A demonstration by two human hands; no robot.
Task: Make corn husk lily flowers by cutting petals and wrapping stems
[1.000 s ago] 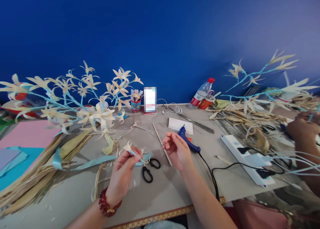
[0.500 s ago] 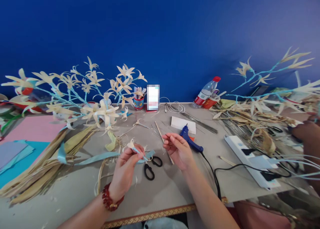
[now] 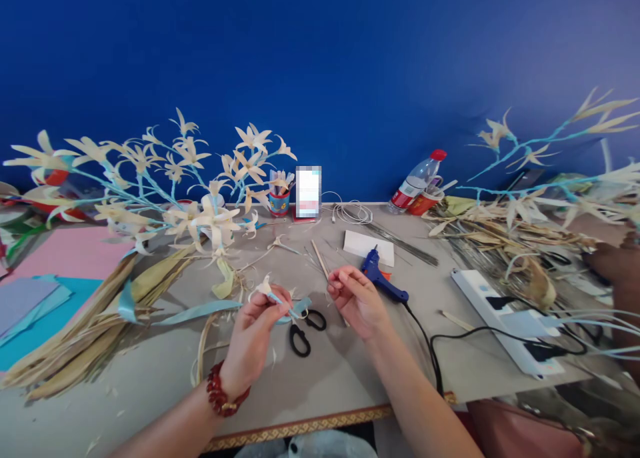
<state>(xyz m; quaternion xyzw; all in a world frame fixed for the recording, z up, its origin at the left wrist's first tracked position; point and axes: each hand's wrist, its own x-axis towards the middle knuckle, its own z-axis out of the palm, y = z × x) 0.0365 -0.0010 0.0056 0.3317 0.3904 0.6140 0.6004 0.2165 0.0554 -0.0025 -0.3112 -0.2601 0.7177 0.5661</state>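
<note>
Since a second ago my view had swung slightly left; my left hand (image 3: 253, 335) and right hand (image 3: 360, 306) sat a little nearer each other. Left pinched the small flower (image 3: 267, 287) by its stem (image 3: 275, 299) above the table (image 3: 330, 385), likely to avoid crushing it. Right hovered opposite, fingertips gathered; I couldn't tell if they gripped anything. Flower's grip looked unchanged, as did the glue gun (image 3: 384, 279), placed handily.

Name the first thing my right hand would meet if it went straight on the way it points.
Your right hand would probably meet the pale stick on the table first; but the hand looks raised, and with depth unclear it might pass above.
</note>
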